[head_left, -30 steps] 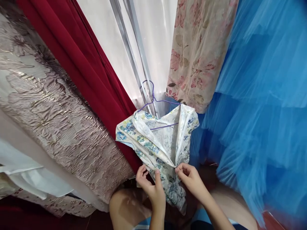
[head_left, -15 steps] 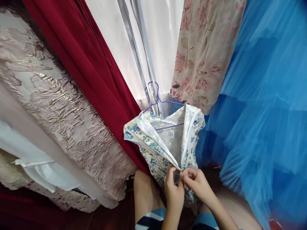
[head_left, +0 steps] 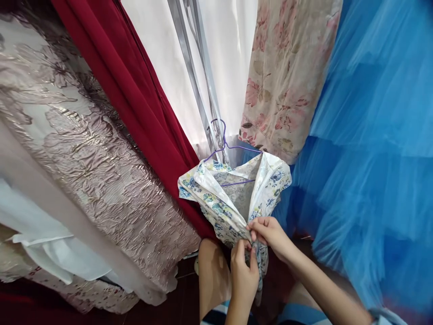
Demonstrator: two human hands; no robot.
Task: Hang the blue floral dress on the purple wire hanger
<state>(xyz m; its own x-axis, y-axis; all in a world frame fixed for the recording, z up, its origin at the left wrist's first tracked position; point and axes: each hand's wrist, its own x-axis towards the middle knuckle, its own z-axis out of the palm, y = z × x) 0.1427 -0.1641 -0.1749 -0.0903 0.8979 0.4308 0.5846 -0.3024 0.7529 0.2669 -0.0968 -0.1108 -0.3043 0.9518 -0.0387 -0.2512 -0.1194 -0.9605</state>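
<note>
A sleeveless floral dress (head_left: 216, 207), cream with blue and yellow flowers, hangs on a purple hanger (head_left: 224, 141) with its back opening spread in a V. Below the bottom of that V, my left hand (head_left: 244, 273) pinches the dress fabric between thumb and fingers. My right hand (head_left: 270, 234) sits slightly higher and to the right, its fingertips closed on the zipper where the two edges meet. My fingers hide the zipper pull itself. The lower part of the dress hangs down between my knees.
Long garments hang all around: a dark red one (head_left: 135, 99), a pinkish metallic-patterned one (head_left: 108, 162), a white one (head_left: 230, 58) with grey ribbons, a pink floral one (head_left: 287, 81) and a blue tulle one (head_left: 372, 135). The dark floor (head_left: 182, 289) shows below.
My right hand has moved up along the opening, and the V now ends higher. My left hand stays gripping the dress slightly lower. The view has shifted slightly.
</note>
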